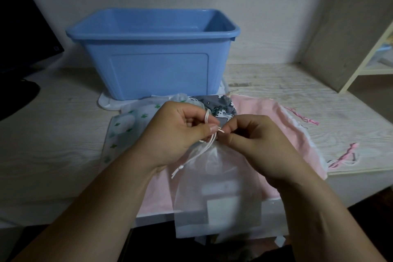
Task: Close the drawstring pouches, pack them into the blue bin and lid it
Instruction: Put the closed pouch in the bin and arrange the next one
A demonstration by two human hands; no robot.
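Fabric of the sheer white pouch is hanging over the near edge of the table, just below our fingers, with its gathered neck rising between both hands. We are pinching its white drawstring with our left hand, thumb and forefinger curled tight on the cord, while the loose knotted ends are dangling beneath that palm. Our right hand is facing it, fingertips curled and nipping the same cord right against the left thumb. Under our wrists and spreading out past the right knuckles, a pink pouch is lying flat, its pink cords trailing well off to the right. Just beyond our fingertips a grey printed pouch is lying partly on the pink one, and off the left knuckles a white pouch with green prints is lying flat. Farther ahead of the fingers, the blue bin is standing upright with its mouth open, its near wall hiding the floor inside, and a white plastic piece is poking out from under its base.
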